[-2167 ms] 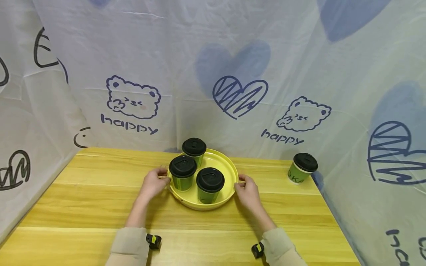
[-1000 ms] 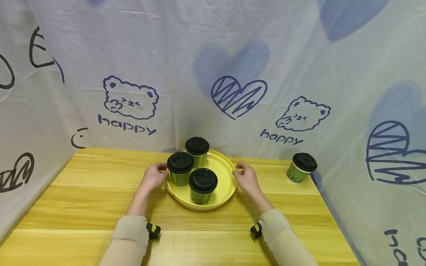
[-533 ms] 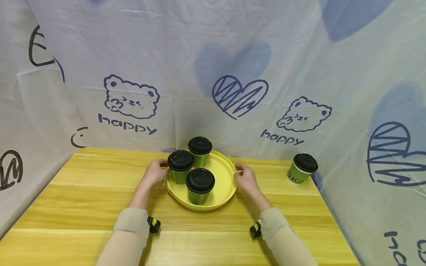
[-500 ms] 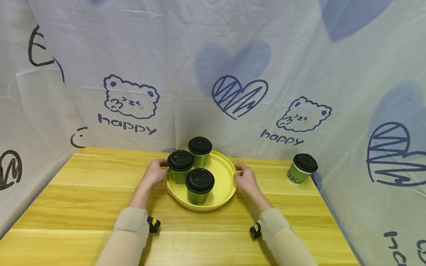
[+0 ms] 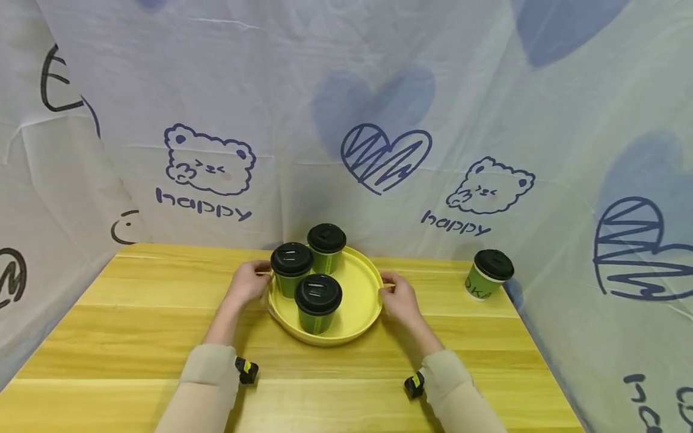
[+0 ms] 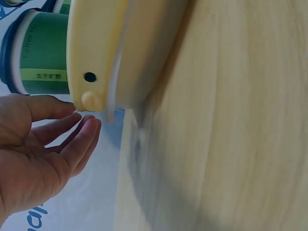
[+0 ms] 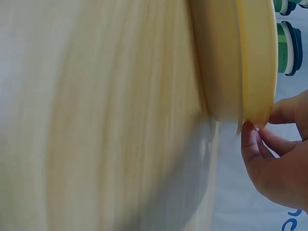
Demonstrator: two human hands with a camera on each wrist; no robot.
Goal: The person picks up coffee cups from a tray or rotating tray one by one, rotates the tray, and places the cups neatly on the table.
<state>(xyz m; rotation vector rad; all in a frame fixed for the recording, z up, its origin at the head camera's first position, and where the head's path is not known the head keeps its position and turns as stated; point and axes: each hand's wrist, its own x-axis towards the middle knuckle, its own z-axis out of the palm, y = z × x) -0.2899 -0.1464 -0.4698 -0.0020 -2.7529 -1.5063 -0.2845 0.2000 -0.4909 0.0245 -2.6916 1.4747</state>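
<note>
Currently the round yellow tray (image 5: 360, 300) sits mid-bench, close to the back edge, a pale printed cloth (image 5: 292, 90) hanging just behind. Bench (image 5: 330, 397) runs broad in front of it, between the forearms, and on to the left side.

Three lidded cups stand upright in the tray, mostly on its left: left cup (image 5: 292, 270) beside the rim, rear cup (image 5: 327, 248) by the back rim, front cup (image 5: 318, 305) toward the near rim. Yellow floor shows across the right half.

Right hand (image 5: 400, 299): pinching the tray's right edge, thumb on the upper side, fingertip lower. Left hand (image 5: 249, 282): fingers loosely bent at the left edge; cannot tell whether it grips or merely touches.

Lone cup (image 5: 489, 275) near the bench's right rear corner, well apart from the right hand, a stretch of wood between.

Writing: "Coffee for" on a green cup in the left wrist view, small characters on its paler band. Lone cup reads "OKA", partly wrapped round. Cloth: "happy" under each bear drawing (image 5: 210, 160).
</note>
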